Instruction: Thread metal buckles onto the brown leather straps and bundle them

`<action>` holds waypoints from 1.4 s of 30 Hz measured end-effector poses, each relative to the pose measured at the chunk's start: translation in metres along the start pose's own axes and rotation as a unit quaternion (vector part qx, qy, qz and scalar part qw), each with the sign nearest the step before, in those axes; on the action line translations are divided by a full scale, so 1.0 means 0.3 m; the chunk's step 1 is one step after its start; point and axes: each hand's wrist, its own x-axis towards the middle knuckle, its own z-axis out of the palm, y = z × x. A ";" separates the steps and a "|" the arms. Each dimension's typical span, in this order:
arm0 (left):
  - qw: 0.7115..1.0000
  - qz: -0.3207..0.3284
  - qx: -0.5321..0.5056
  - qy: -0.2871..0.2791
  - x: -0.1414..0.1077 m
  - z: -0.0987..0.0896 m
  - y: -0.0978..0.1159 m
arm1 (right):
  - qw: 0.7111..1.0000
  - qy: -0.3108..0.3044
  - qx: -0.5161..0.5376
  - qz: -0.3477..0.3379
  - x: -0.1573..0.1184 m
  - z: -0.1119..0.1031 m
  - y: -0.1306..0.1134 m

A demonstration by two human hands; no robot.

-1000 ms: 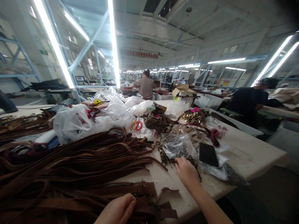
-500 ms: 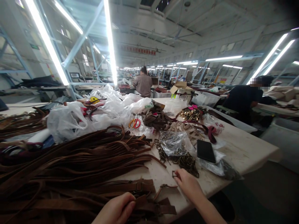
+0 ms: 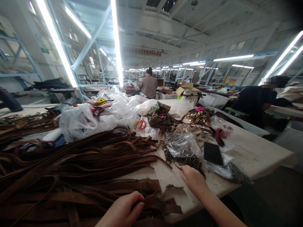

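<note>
1. Left hand (image 3: 129, 208): thumb and fingers pinched together on the end of a brown strap (image 3: 153, 204), low at the near edge of the view.
2. Right hand (image 3: 193, 178): fingertips closed on a small metal piece (image 3: 178, 168), probably a buckle, though it is too small and blurred to be sure. Held just in front of a heap of dark metal fittings (image 3: 194, 162).
3. Long brown straps (image 3: 94, 160) lie in a thick bundle across the left of the pale table (image 3: 253, 151); the held strap is at their near right side. A short thin strap (image 3: 171, 186) lies between the hands.
4. Clear plastic bag (image 3: 178, 145) on the far part of the dark heap; black flat device (image 3: 213, 153) to the right of it.
5. Farther back: scissors (image 3: 140, 124) with red and yellow handles by crumpled white bags (image 3: 113, 115); gold-coloured fittings (image 3: 197, 116) to the right.
6. Beyond the table, one person (image 3: 148, 85) in brown; another in dark clothing (image 3: 253, 99) at right.
</note>
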 end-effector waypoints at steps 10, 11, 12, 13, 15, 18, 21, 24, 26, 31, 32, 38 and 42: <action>0.977 0.014 -0.162 0.137 0.056 -0.032 0.009 | 0.572 -0.198 0.782 0.150 -0.138 -0.044 -0.415; 0.976 0.011 -0.163 0.143 0.060 -0.032 0.006 | 0.572 -0.200 0.783 0.143 -0.142 -0.042 -0.445; 0.977 0.004 -0.155 0.149 0.061 -0.031 0.000 | 0.582 -0.203 0.777 0.130 -0.143 -0.039 -0.466; 0.978 -0.003 -0.140 0.157 0.060 -0.032 -0.006 | 0.600 -0.206 0.765 0.111 -0.141 -0.036 -0.477; 0.982 -0.011 -0.103 0.161 0.056 -0.034 -0.018 | 0.658 -0.204 0.723 0.058 -0.131 -0.028 -0.475; 0.990 0.000 -0.057 0.129 0.046 -0.043 -0.021 | 0.732 -0.178 0.657 0.010 -0.110 -0.025 -0.441; 0.995 0.009 -0.013 0.099 0.040 -0.051 -0.007 | 0.741 -0.189 0.644 0.016 -0.092 -0.037 -0.417; 0.995 0.009 0.005 0.095 0.039 -0.054 0.005 | 0.717 -0.225 0.660 -0.005 -0.084 -0.052 -0.421; 0.995 0.011 -0.016 0.102 0.044 -0.053 0.004 | 0.695 -0.233 0.680 -0.005 -0.085 -0.054 -0.432; 0.987 -0.008 -0.090 0.132 0.052 -0.051 -0.018 | 0.629 -0.176 0.752 0.091 -0.090 -0.036 -0.434; 0.986 -0.013 -0.095 0.136 0.051 -0.050 -0.021 | 0.602 -0.160 0.774 0.112 -0.090 -0.033 -0.430; 0.992 -0.004 -0.069 0.108 0.037 -0.035 -0.004 | 0.465 -0.127 0.858 0.179 -0.091 -0.047 -0.434; 0.993 0.046 -0.050 0.096 0.029 -0.045 0.018 | 0.411 -0.173 0.868 0.218 -0.114 -0.058 -0.450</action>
